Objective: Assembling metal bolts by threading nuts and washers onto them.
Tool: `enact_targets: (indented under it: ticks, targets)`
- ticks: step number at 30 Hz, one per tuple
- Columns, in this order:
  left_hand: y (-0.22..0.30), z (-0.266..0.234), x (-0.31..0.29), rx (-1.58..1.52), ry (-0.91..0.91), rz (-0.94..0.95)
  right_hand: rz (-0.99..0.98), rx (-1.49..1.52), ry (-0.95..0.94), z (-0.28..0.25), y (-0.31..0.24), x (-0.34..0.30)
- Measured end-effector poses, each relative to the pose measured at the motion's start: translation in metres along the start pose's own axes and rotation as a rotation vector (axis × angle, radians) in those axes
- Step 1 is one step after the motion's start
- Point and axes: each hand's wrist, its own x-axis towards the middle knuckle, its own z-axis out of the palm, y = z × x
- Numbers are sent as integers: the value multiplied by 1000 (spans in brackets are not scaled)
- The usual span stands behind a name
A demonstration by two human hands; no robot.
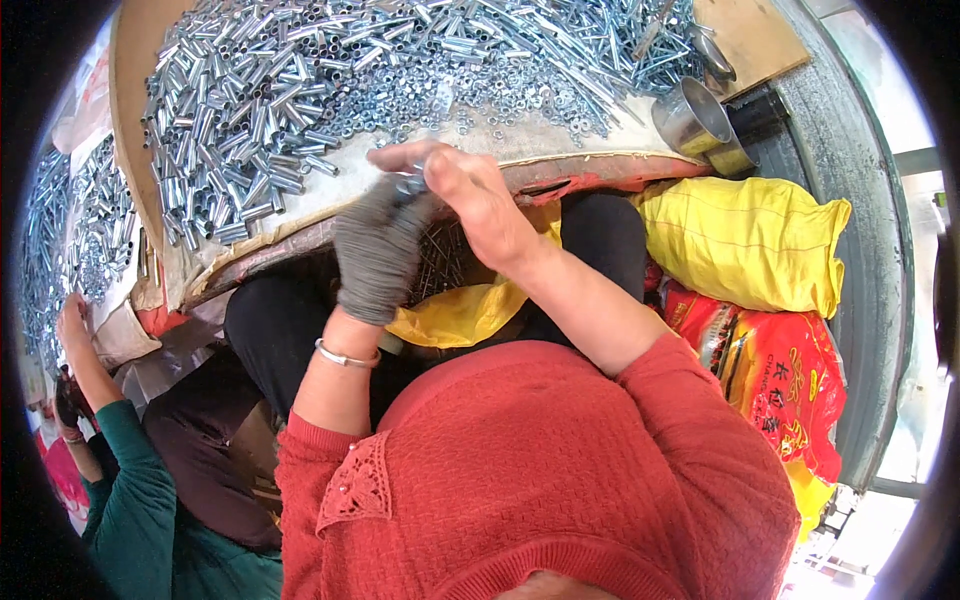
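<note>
At the far left a co-worker's bare hand (73,320) reaches to the edge of another heap (55,230) of metal parts, below it a green sleeve (140,475). Next comes the big bench heap: short tubes (240,125), lying every which way. Below it is the person's left hand (378,250), in a grey glove, a bracelet (347,355) at the wrist. It is curled nearly closed, knuckles up toward the bench, around a small shiny metal piece (408,186) that peeks out at the top. The piece sits between the two hands, in front of the bench edge; so little shows that I can't tell which way it points or how its long axis runs. Under the hands, thin rods (440,260) lie by a yellow cloth (465,315). The right hand (478,205), bare, comes in from the right with fingers stretched leftward over the glove; whether it pinches the piece, I can't tell. Beyond are nuts (500,95), a steel cup (690,115), a yellow sack (745,240) and, below that, a red bag (785,375).
</note>
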Motion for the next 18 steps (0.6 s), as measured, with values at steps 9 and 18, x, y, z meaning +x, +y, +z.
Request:
enact_targets:
  ticks: [9, 18]
  targets:
    - [7, -3, -2, 162, -69, 57, 2, 172, 105, -13, -19, -4]
    - [6, 14, -10, 236, -188, 79, 119, -110, 339, -41, -8, -10]
